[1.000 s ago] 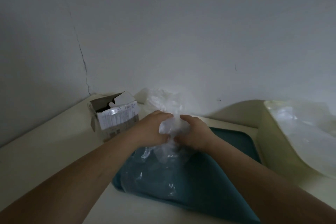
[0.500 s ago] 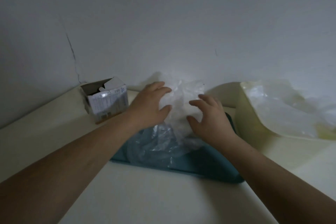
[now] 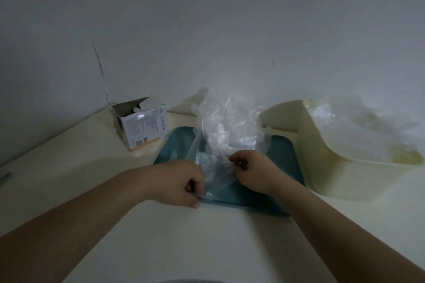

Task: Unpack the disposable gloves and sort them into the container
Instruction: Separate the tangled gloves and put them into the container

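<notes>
Two bare forearms, uncovered right out to the frame edge: left forearm from 7 o'clock, right forearm from 5 o'clock. Smooth, dimly lit. Bare left hand just left of centre, short pale thumbnail at its 5 o'clock edge. Bare right hand at its 3 o'clock, rounded knuckles, fingertips slightly blurred.

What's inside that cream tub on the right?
A crumpled heap of clear plastic gloves sits in the cream container, rising above its rim. Whatever lies beneath the heap is hidden.
</notes>
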`<state>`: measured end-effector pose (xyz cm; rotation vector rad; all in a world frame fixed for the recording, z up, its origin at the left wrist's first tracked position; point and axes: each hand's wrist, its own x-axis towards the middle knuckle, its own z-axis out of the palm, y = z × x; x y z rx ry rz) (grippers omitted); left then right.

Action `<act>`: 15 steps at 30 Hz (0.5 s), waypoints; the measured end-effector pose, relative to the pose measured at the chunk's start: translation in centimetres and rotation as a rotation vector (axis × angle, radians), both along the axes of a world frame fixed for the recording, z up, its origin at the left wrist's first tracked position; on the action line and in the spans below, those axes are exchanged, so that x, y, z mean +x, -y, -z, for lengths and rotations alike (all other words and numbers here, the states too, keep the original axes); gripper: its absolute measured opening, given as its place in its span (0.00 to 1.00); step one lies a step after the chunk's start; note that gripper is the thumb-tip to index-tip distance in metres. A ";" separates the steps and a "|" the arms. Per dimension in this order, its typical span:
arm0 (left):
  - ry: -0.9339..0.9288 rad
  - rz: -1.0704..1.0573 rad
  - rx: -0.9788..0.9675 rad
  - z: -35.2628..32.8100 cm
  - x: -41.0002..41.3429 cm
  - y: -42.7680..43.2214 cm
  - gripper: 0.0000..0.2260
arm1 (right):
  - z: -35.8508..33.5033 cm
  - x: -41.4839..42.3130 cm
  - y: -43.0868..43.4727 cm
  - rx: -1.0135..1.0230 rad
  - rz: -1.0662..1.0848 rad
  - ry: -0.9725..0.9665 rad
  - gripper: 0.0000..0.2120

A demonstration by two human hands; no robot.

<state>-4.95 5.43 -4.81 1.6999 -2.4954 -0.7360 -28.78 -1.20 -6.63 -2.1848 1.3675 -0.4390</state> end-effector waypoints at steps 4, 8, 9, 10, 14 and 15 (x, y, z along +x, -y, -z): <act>-0.045 -0.029 0.019 -0.7 0.6 -0.4 0.05 | -0.7 -0.7 -0.5 0.042 -0.095 0.033 0.24; -0.122 -0.070 -0.071 -2.6 0.8 -0.4 0.07 | -2.3 -1.3 -1.2 0.139 -0.284 0.213 0.29; -0.177 -0.090 -0.085 -3.2 0.5 -0.3 0.06 | -2.6 -1.3 -1.4 0.151 -0.301 0.197 0.36; -0.258 -0.115 -0.088 -3.9 0.2 -0.2 0.05 | -2.8 -1.1 -1.7 0.156 -0.298 0.188 0.42; -0.681 -0.171 -0.065 -6.6 -1.9 -0.1 0.04 | -4.2 -0.3 -2.6 0.156 -0.278 0.508 0.23; -0.745 -0.183 -0.054 -7.1 -2.3 0.0 0.05 | -4.7 -0.2 -2.9 0.180 -0.257 0.621 0.16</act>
